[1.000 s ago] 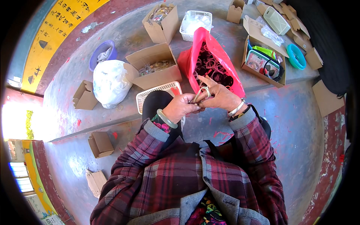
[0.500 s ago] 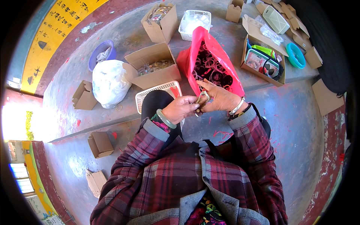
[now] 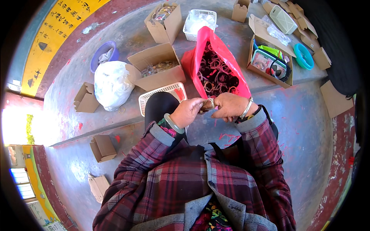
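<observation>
In front of my lap, my left hand (image 3: 187,112) pinches a small pale-and-brown looped band (image 3: 208,104) with thumb and forefinger. My right hand (image 3: 230,106) grips the same band from the other side, its fingers curled in. Blur and the fingers hide much of the band, so its exact kind is unclear. Just beyond both hands, a bright pink bag (image 3: 238,69) lies with its mouth wide, full of thin tangled loops (image 3: 216,75), pinkish and dark. A white perforated basket (image 3: 145,101) with red strips in it sits beside my knee, left of the hands.
A cardboard box of small packets (image 3: 163,79) stands beyond the basket, next to a stuffed white plastic bag (image 3: 112,86). To the right are a box of mixed items (image 3: 269,79) and a teal basin (image 3: 303,57). Red scraps (image 3: 227,137) litter the floor near my knees.
My right hand's fingers have curled in from a spread pose and closed on the band. Both hands have shifted slightly, with the band now stretched between them.
</observation>
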A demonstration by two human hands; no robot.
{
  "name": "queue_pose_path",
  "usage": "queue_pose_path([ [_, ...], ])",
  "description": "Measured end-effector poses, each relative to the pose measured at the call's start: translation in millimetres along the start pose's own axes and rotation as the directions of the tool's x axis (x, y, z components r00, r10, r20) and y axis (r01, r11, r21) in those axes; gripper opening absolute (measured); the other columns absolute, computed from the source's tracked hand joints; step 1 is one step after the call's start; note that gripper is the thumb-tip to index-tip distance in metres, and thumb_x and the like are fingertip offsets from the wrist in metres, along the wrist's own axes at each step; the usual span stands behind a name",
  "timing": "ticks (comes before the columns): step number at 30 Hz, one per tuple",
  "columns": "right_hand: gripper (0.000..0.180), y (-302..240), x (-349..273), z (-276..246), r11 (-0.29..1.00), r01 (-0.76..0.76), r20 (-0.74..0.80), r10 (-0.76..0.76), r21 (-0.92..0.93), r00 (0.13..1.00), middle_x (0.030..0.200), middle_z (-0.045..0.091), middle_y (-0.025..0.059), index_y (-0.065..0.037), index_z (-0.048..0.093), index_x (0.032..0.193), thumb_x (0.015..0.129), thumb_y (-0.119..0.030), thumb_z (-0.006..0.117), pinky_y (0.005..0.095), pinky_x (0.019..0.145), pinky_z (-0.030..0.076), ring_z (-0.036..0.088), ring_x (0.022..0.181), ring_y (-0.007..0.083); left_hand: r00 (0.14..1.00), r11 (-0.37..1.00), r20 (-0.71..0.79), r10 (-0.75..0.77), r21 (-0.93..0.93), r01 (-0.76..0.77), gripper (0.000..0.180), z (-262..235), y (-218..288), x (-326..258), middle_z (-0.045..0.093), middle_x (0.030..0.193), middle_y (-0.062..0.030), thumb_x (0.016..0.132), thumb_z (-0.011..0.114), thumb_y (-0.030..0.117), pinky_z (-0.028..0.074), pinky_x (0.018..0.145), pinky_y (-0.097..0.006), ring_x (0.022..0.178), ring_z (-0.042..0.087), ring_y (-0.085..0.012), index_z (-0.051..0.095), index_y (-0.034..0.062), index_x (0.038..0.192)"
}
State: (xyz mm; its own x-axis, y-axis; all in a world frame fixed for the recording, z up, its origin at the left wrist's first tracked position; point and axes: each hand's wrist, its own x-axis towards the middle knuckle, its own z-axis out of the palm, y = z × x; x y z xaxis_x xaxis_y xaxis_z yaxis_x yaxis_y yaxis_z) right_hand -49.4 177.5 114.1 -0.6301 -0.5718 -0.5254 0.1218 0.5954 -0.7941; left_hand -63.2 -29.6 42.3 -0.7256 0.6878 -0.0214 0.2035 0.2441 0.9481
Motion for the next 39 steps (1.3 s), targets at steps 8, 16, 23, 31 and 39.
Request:
queue_pose_path([
  [8, 0.05, 9.2, 1.7, -4.0, 0.999, 0.02, 0.119, -0.026, 0.049, 0.993, 0.053, 0.053, 0.0015, -0.017, 0.044, 0.129, 0.081, -0.022, 0.053, 0.022, 0.04, 0.041, 0.049, 0.041, 0.0089, 0.996, 0.958, 0.044, 0.073, 0.275, -0.082, 0.033, -6.5, 11.5, -1.9, 0.06, 0.099, -0.0177, 0.091, 0.037, 0.006, 0.049, 0.075, -0.033, 0.086, 0.062, -0.0278, 0.042, 0.0005, 0.123],
  [16, 0.052, 2.5, 1.9, -1.9, 0.997, 0.006, 0.165, -0.019, 0.076, 0.986, 0.053, 0.053, 0.0002, -0.021, 0.042, 0.132, 0.081, -0.018, 0.05, 0.0202, 0.041, 0.042, 0.052, 0.043, 0.0074, 0.978, 0.933, 0.021, 0.207, 0.297, -0.203, 0.041, -0.4, 15.9, -4.6, 0.057, 0.108, -0.0206, 0.09, 0.035, 0.004, 0.049, 0.072, -0.035, 0.087, 0.061, -0.0326, 0.033, 0.005, 0.131],
  [23, 0.038, 13.4, 13.5, 6.3, 0.991, 0.042, 0.115, -0.057, 0.127, 0.992, 0.054, 0.053, 0.0004, -0.014, 0.051, 0.124, 0.086, -0.02, 0.051, 0.0206, 0.04, 0.041, 0.051, 0.043, 0.007, 0.991, 0.965, -0.026, 0.135, 0.232, -0.125, 0.04, 3.4, 9.8, -4.9, 0.058, 0.107, -0.0192, 0.091, 0.037, 0.007, 0.049, 0.071, -0.034, 0.085, 0.061, -0.0303, 0.034, 0.005, 0.13],
  [31, 0.035, 14.8, 16.2, 3.4, 0.636, 0.308, -0.331, -0.086, 0.708, 0.94, 0.074, 0.064, 0.0024, -0.003, 0.054, 0.116, 0.091, -0.026, 0.047, 0.0178, 0.035, 0.034, 0.043, 0.038, 0.0055, 0.904, 0.638, -0.426, -0.032, -0.705, -0.31, 0.055, -28.1, 13.8, 7.2, 0.044, 0.129, -0.0129, 0.09, 0.051, 0.033, 0.031, 0.102, -0.032, 0.12, 0.042, -0.0205, 0.034, -0.0003, 0.13],
  [39, 0.041, 16.3, 41.8, 30.2, 0.311, 0.294, -0.279, -0.094, 0.904, 0.956, 0.046, 0.047, 0.0025, -0.01, 0.047, 0.125, 0.091, -0.032, 0.049, 0.0203, 0.033, 0.03, 0.038, 0.033, 0.009, 0.925, 0.448, -0.373, -0.07, -0.84, -0.305, 0.043, 3.2, 14.0, 24.7, 0.047, 0.125, -0.013, 0.088, 0.054, 0.016, 0.037, 0.097, -0.04, 0.115, 0.046, -0.0243, 0.04, 0.007, 0.128],
])
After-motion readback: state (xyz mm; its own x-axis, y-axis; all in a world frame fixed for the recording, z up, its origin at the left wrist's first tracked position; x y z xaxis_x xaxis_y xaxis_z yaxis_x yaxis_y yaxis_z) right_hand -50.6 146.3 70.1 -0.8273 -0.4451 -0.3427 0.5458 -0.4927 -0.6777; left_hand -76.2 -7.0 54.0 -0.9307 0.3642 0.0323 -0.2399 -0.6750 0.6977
